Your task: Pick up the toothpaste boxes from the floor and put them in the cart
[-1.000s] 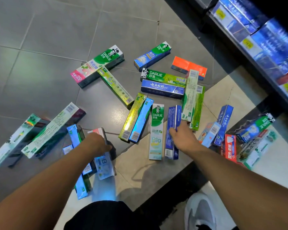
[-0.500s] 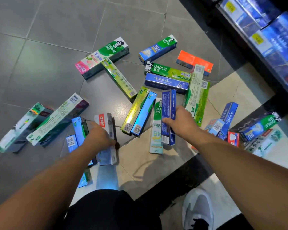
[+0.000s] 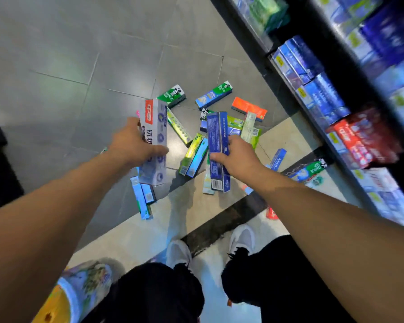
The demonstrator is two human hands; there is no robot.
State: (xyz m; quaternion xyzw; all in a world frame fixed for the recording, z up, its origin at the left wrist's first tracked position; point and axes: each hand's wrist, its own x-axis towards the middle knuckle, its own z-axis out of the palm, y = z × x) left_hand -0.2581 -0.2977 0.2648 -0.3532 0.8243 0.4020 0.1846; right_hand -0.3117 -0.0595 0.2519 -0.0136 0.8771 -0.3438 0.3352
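In the head view, we see that both hands have come up from the floor since a second ago, and each one now carries a box. Our left hand [image 3: 135,145] holds a white-and-lilac box [image 3: 155,141] with a red mark at its top end, thumb across the front face. Our right hand [image 3: 237,157] grips a dark blue box [image 3: 217,145], upright, with the barcode end pointing down to us. Before, these two boxes were lying on the tiles; now they are lifted well above the pile. We judge this means the pick-up step is finished for this pair, and the carrying to the cart comes next. The cart itself we cannot find in this view.

Many toothpaste boxes [image 3: 193,157] remain scattered on the floor [image 3: 79,54], so the task is far from done: a green one [image 3: 173,95], a blue-green one [image 3: 214,95] and an orange one [image 3: 248,108] lie further away, and a few blue ones [image 3: 142,197] lie close to our grey shoes [image 3: 179,254]. On the right stands a shelf [image 3: 324,101] full of packed goods, quite blurred. At the bottom left there is a colourful thing [image 3: 79,292] that we cannot identify. The boxes near our feet could be stepped on when we turn.
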